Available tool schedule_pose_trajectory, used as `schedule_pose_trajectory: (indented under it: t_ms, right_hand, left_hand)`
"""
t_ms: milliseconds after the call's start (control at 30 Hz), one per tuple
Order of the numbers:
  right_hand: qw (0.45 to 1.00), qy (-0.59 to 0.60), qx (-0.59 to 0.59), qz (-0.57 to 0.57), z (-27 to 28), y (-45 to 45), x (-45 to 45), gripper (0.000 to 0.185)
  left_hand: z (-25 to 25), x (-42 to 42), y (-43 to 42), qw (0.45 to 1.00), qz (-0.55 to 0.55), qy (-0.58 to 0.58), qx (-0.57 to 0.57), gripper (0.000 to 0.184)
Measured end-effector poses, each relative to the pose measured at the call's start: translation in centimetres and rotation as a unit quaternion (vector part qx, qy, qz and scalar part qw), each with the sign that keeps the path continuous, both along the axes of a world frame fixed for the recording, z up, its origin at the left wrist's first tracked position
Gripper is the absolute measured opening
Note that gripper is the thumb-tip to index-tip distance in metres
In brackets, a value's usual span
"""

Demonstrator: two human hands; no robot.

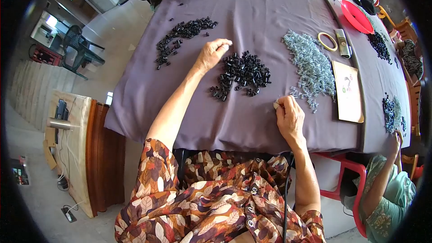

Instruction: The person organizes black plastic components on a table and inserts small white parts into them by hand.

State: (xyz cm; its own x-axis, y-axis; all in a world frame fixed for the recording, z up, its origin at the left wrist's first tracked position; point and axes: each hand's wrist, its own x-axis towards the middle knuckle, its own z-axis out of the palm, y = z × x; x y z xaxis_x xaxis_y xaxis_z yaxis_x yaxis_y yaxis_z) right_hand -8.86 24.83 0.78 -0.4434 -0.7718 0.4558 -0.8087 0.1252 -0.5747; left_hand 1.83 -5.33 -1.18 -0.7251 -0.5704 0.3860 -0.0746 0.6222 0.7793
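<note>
My left hand [211, 56] is over the cloth between two heaps of small black cylindrical pieces. Its fingers are pinched together, with something whitish at the tips. The nearer black heap [245, 73] lies just right of it, and a looser black heap [184, 34] is spread to its upper left. My right hand [290, 118] rests low near the table's front edge, thumb and fingers closed, with a pale spot at the thumb tip. Whatever either hand holds is too small to make out. Above my right hand lies a pile of small clear or silvery pieces [311, 63].
A purplish cloth [252, 130] covers the table. At right are a yellow ring [327, 41], a greyish box-like object [343, 43], a printed board [348, 91] and a red basin [355, 16]. Co-workers sit around; one in green [387, 189] is at right beside a red chair [344, 171].
</note>
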Motion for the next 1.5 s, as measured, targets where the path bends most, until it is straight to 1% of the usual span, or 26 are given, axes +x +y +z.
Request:
schedule_pose_trajectory:
  t_ms: [67,100,133,200,300,400,433,567,667,700,800,833,867,933,1000,1067,1167,1267,1300,1400,1433,1467,1500]
  right_hand:
    - [1.0,-0.005,-0.001,0.002,-0.2,-0.1,0.0,0.009]
    - [1.0,-0.007,0.0,0.002,-0.2,-0.1,-0.1,0.009]
    - [1.0,-0.005,0.0,0.002,-0.2,-0.1,-0.1,0.009]
    - [1.0,-0.003,0.002,0.002,-0.1,0.0,0.0,0.009]
    - [1.0,-0.001,0.005,0.0,-0.3,-0.1,-0.1,0.009]
    - [1.0,0.002,0.008,0.002,-0.3,0.0,-0.1,0.008]
    - [1.0,0.0,0.008,0.001,-0.2,0.0,0.0,0.008]
    - [1.0,-0.006,0.011,0.004,-0.1,-0.1,-0.1,0.008]
    - [1.0,-0.004,0.005,0.006,-0.2,0.0,-0.1,0.009]
    - [1.0,-0.004,0.004,0.006,-0.2,0.0,-0.1,0.009]
    - [1.0,-0.001,0.0,0.003,-0.1,0.0,-0.1,0.009]
    - [1.0,0.001,-0.001,0.002,-0.2,0.0,-0.1,0.009]
    - [1.0,0.001,0.001,0.001,-0.2,0.0,-0.1,0.009]
    - [1.0,0.0,0.006,0.001,-0.1,0.0,0.0,0.009]
    - [1.0,-0.001,0.003,0.0,-0.1,0.0,-0.1,0.009]
    - [1.0,-0.002,0.005,0.0,-0.1,0.0,0.0,0.009]
    - [1.0,-0.002,0.015,-0.002,0.1,0.1,0.0,0.009]
    - [1.0,-0.006,0.025,-0.003,0.2,0.0,0.0,0.008]
    - [1.0,-0.006,0.029,-0.005,0.3,0.0,0.0,0.008]
    - [0.999,-0.008,0.033,-0.003,0.4,0.1,0.1,0.008]
    - [0.999,-0.009,0.032,-0.001,0.5,0.0,0.1,0.008]
    - [0.999,-0.009,0.031,0.0,0.4,0.0,0.1,0.009]
    - [1.0,-0.008,0.03,0.0,0.3,0.0,0.1,0.009]
  left_hand:
    - [0.3,-0.3,1.7,0.999,-0.035,-0.015,0.021,0.023]
    - [0.8,-0.4,2.8,0.996,-0.033,-0.048,0.07,0.024]
    - [0.7,-0.8,3.3,0.996,-0.044,-0.019,0.07,0.025]
    - [0.9,-1.6,4.0,0.997,-0.052,-0.005,0.048,0.026]
    - [1.8,-2.3,4.1,0.993,-0.055,-0.061,0.089,0.024]
    - [2.3,-3.0,4.4,0.985,-0.091,-0.084,0.118,0.023]
    - [2.3,-3.2,4.7,0.988,-0.094,-0.08,0.089,0.021]
    - [2.5,-3.1,5.8,0.986,-0.124,-0.074,0.079,0.019]
    - [2.7,-2.7,6.3,0.987,-0.135,-0.07,0.045,0.018]
    - [2.8,-2.5,6.1,0.984,-0.127,-0.082,0.096,0.017]
    - [2.1,-2.2,4.6,0.997,-0.069,0.019,0.034,0.016]
    - [2.2,-1.8,4.1,0.999,-0.021,0.024,0.024,0.015]
    - [1.5,-1.6,2.7,0.998,0.023,0.038,-0.035,0.014]
    - [0.3,-1.1,-0.3,0.987,0.109,0.061,-0.106,0.014]
    - [0.3,-0.3,-2.3,0.973,0.16,0.013,-0.166,0.016]
    - [-0.6,0.2,-4.5,0.962,0.172,-0.02,-0.21,0.018]
    - [-1.2,0.4,-5.7,0.968,0.156,-0.061,-0.185,0.019]
    - [-1.0,0.5,-4.9,0.983,0.12,-0.057,-0.125,0.02]
    - [-0.9,0.5,-4.6,0.985,0.096,-0.043,-0.136,0.019]
    - [0.4,-0.4,-1.6,0.999,0.035,0.0,-0.021,0.018]
    - [0.7,-0.7,-0.9,1.0,0.005,-0.013,-0.004,0.019]
    - [0.2,-1.2,-0.5,1.0,-0.023,0.002,0.018,0.02]
    - [0.8,-1.4,0.5,0.998,-0.042,-0.022,0.03,0.02]
